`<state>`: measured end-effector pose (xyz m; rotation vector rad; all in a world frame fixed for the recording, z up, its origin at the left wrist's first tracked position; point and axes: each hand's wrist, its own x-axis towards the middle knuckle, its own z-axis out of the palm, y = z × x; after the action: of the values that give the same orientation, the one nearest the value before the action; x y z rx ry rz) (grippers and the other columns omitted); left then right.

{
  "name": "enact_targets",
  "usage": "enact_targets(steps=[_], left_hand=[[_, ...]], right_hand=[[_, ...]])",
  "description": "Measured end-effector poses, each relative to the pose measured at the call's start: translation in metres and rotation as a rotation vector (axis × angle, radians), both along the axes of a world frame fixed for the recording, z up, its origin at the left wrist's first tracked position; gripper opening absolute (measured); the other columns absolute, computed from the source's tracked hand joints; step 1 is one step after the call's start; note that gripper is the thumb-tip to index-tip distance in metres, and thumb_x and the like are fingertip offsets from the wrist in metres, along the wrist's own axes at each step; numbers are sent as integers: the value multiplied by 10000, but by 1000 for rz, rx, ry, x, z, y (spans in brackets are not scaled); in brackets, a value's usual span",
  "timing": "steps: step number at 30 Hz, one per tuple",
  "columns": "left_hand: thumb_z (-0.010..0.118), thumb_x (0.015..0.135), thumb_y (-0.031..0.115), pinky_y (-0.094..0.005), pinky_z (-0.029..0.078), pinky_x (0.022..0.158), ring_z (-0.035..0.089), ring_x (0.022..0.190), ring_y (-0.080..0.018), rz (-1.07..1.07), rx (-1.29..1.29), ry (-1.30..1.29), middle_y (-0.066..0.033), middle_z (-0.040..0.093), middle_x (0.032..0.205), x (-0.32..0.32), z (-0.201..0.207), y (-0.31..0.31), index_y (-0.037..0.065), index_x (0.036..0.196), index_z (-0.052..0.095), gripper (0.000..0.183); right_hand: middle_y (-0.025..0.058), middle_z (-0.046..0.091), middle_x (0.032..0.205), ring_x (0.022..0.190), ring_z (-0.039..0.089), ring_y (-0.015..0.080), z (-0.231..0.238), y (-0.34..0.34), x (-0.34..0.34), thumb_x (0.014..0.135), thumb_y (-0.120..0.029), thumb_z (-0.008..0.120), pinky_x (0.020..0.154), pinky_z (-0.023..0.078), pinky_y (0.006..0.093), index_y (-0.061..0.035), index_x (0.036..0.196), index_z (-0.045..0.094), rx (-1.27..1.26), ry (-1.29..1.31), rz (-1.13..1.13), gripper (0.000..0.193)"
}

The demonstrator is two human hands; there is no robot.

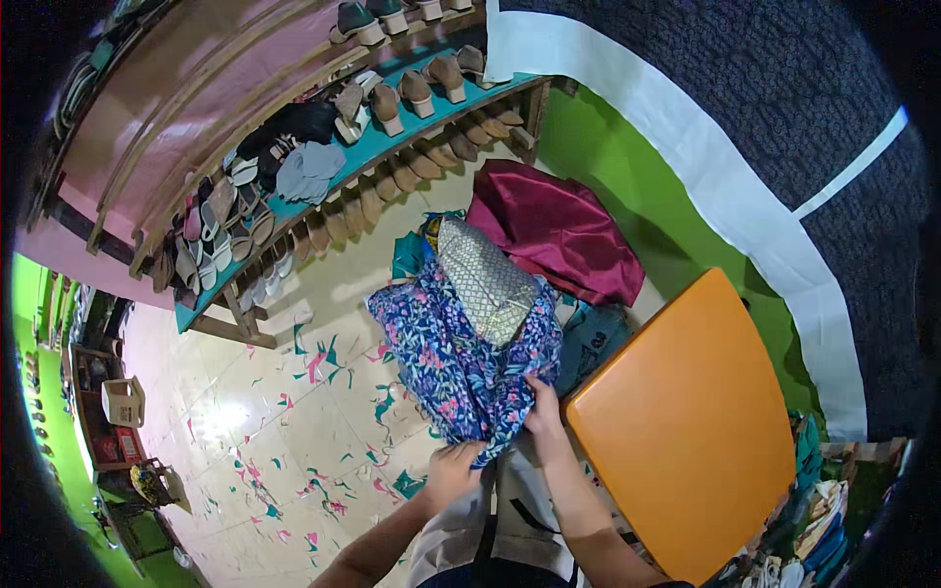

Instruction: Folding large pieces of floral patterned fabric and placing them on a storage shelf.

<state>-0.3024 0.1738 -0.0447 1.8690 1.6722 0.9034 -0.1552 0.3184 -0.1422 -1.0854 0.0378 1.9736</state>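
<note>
Two grips | left hand (457, 472), right hand (540, 406) clamped on floral cloth (417, 338) | bulk lies just beyond (silvery fabric (485, 279) amid it)

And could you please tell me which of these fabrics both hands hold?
The blue floral cloth: the left hand and right hand both grip its near side. The silver patterned fabric and the maroon cloth lie farther off, untouched.

Bare left forearm (382, 539) and right forearm (580, 505) reach forward; the left hand (455, 472) is curled, the right hand (541, 406) gripping slightly farther off.
</note>
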Motion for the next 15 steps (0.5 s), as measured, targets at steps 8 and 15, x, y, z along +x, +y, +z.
enact_targets(steps=[8,15], left_hand=[[678,673,331,-407,419,809,536,940,-322,279,93,158,-162,532,1056,-23,39,27,50,1205,354,684],[698,626,354,-431,358,874,427,1045,-407,203,-237,-72,-246,471,1110,-46,17,20,-53,1037,498,611]], right_hand=[[-21,545,695,595,437,85,141,-21,-49,853,-156,535,550,394,272,-13,824,562,843,-789,224,149],[154,471,652,752,514,368,190,-91,-82,584,-43,549,643,410,403,-3,631,467,1535,-795,927,102]])
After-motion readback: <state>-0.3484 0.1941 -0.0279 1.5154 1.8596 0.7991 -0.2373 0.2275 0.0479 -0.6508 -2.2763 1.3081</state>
